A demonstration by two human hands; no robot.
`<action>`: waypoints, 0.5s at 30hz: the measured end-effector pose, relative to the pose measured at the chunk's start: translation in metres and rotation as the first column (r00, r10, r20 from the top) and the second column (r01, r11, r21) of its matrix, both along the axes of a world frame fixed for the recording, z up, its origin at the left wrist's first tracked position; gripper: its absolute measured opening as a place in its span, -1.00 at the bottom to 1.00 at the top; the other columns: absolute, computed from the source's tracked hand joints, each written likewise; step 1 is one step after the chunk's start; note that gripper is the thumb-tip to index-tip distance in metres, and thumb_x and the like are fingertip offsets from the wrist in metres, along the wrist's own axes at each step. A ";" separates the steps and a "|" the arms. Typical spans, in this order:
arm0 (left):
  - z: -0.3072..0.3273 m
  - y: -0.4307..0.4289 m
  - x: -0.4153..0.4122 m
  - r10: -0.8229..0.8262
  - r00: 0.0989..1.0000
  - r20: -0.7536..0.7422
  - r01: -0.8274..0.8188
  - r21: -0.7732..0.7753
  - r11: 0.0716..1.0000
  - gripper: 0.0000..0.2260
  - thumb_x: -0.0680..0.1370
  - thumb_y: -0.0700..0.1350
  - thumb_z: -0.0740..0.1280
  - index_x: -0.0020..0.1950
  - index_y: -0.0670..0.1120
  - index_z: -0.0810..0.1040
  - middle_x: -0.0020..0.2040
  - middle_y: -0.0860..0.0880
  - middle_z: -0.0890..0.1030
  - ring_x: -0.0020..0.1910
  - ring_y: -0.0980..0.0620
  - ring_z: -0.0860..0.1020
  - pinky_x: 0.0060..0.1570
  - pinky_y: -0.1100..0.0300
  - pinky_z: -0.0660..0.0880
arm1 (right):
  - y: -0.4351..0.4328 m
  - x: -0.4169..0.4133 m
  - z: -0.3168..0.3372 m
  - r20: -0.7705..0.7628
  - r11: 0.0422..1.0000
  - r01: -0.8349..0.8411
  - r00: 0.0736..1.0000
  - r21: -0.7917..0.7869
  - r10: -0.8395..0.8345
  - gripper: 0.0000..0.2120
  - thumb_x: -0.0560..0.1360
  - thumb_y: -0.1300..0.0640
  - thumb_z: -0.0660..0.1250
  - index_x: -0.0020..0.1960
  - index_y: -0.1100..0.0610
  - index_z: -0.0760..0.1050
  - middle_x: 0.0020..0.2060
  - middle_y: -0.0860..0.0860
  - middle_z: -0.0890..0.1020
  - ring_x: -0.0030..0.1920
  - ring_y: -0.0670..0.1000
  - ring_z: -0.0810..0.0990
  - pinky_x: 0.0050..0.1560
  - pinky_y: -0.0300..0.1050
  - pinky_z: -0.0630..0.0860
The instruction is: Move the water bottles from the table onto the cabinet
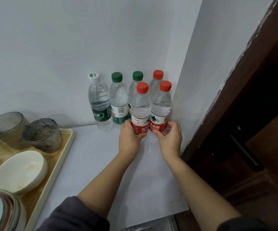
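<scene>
Several water bottles stand upright on a white cabinet top (101, 164), in the corner against the wall. In the back row are a white-capped bottle (99, 104), two green-capped bottles (118, 100) (135, 84) and a red-capped bottle (156, 80). Two more red-capped bottles stand in front. My left hand (130, 139) grips the lower part of the left front bottle (140, 107). My right hand (170, 139) grips the base of the right front bottle (161, 105), next to the side wall. Both held bottles rest on the surface.
A beige tray (63, 157) at the left holds two grey glass cups (10, 125) (43, 134), a white bowl (20, 172) and a jar (0, 212). A dark wooden door (251, 130) with a black handle stands at the right, past the wall's edge.
</scene>
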State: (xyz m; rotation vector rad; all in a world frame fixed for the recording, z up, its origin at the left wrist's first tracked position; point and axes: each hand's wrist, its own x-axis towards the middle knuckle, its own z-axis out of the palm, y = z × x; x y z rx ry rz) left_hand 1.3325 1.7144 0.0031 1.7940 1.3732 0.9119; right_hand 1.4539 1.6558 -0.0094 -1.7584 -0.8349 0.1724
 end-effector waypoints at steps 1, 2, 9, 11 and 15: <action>-0.001 -0.001 -0.001 -0.004 1.000 -0.009 0.004 0.006 1.000 -0.50 0.35 -0.13 0.57 0.19 -0.15 0.42 0.11 -0.10 0.51 0.08 -0.05 0.51 0.03 0.16 0.44 | -0.001 -0.001 0.000 0.002 1.000 0.006 1.000 -0.003 -0.006 -0.55 0.30 0.19 0.61 0.09 0.20 0.50 0.04 0.03 0.53 0.01 -0.04 0.54 0.00 -0.36 0.42; -0.002 -0.002 -0.001 -0.008 1.000 -0.017 0.008 0.014 1.000 -0.49 0.36 -0.11 0.56 0.21 -0.14 0.43 0.12 -0.09 0.52 0.09 -0.05 0.52 0.03 0.16 0.45 | -0.002 -0.001 0.000 0.007 1.000 0.013 1.000 -0.005 -0.013 -0.56 0.30 0.19 0.61 0.08 0.20 0.50 0.04 0.04 0.55 0.00 -0.05 0.52 -0.04 -0.48 0.36; -0.002 0.000 0.000 -0.004 1.000 -0.022 0.005 0.045 0.999 -0.52 0.33 -0.15 0.57 0.17 -0.15 0.48 0.08 -0.09 0.62 0.07 -0.09 0.57 0.03 0.00 0.52 | -0.002 -0.004 0.002 0.022 0.998 0.038 0.999 -0.043 -0.037 -0.62 0.32 0.22 0.59 0.03 0.23 0.49 0.01 0.07 0.53 -0.07 -0.07 0.46 -0.14 -0.62 0.26; -0.003 -0.001 -0.001 0.000 1.000 -0.020 0.001 0.056 0.998 -0.52 0.33 -0.15 0.57 0.17 -0.14 0.49 0.07 -0.09 0.62 0.06 -0.09 0.57 0.02 0.00 0.52 | -0.003 -0.006 0.004 0.027 0.998 0.034 0.999 -0.055 -0.033 -0.63 0.34 0.23 0.57 0.04 0.24 0.48 0.02 0.08 0.52 -0.08 -0.07 0.45 -0.15 -0.62 0.25; -0.003 -0.003 -0.001 -0.002 1.000 -0.020 0.003 0.041 0.999 -0.53 0.34 -0.15 0.57 0.18 -0.15 0.48 0.07 -0.09 0.61 0.05 -0.08 0.57 -0.01 0.07 0.50 | -0.006 -0.009 0.009 0.028 0.997 0.026 0.999 -0.075 -0.024 -0.63 0.37 0.22 0.55 0.06 0.24 0.46 0.06 0.10 0.51 -0.04 -0.02 0.49 -0.15 -0.62 0.26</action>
